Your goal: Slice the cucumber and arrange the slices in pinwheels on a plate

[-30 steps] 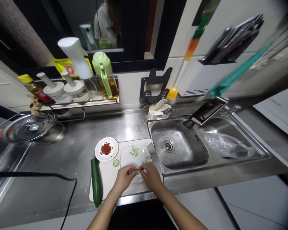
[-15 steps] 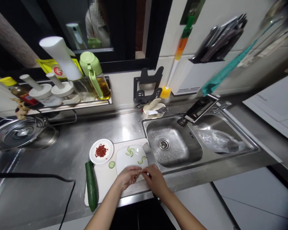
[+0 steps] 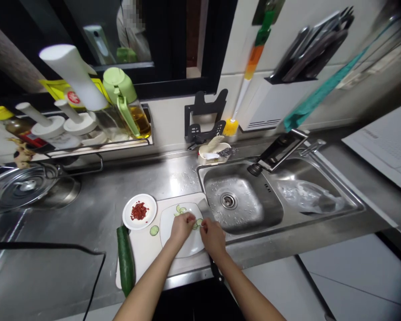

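Note:
My left hand (image 3: 182,225) and my right hand (image 3: 212,234) meet over a white square plate (image 3: 187,247) on a white cutting board (image 3: 147,252). Both pinch thin cucumber pieces (image 3: 198,222) between their fingertips near the plate's right side. More cucumber slices (image 3: 179,209) lie at the plate's far edge, partly hidden by my left hand. One round slice (image 3: 154,230) rests on the board. A whole cucumber (image 3: 124,260) lies along the board's left edge. A small round plate of chopped red chili (image 3: 139,211) sits just beyond.
A steel sink (image 3: 240,203) with a black tap (image 3: 277,151) opens right of the board; a plastic bag (image 3: 307,198) lies in its second basin. A pot lid (image 3: 20,185) sits left. Bottles stand on a rack (image 3: 87,129) behind. A knife handle (image 3: 215,269) shows by my right wrist.
Both hands have moved from the plate's near edge toward its far right side, carrying the cucumber pieces. The camera has shifted slightly.

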Demonstrator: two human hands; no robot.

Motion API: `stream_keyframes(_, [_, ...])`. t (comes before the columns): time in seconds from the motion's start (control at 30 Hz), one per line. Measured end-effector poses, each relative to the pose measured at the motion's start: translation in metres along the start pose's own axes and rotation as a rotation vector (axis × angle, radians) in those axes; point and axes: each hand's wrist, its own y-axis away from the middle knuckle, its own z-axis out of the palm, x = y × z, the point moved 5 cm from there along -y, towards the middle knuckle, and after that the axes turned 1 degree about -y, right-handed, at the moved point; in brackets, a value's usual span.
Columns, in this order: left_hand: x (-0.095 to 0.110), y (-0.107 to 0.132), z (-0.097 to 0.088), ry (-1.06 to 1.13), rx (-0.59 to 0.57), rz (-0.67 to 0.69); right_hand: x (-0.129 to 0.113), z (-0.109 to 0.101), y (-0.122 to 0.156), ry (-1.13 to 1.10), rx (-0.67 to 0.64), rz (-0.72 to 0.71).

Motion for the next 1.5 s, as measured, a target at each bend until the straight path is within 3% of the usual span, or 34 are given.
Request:
stream_keyframes(0.5, [0.003,-0.004,0.007,-0.243,0.010,0.120,-0.011,0.004,-0.001,0.168,-0.022,-0.033])
stream_keyframes(1.17, [0.003,-0.007,0.012,-0.273,0.082,0.218,-0.011,0.010,0.000,0.251,0.017,-0.051])
stream_keyframes(1.5, [0.004,0.002,0.008,-0.340,0.190,0.305,-0.004,0.009,0.007,0.250,0.062,-0.132])
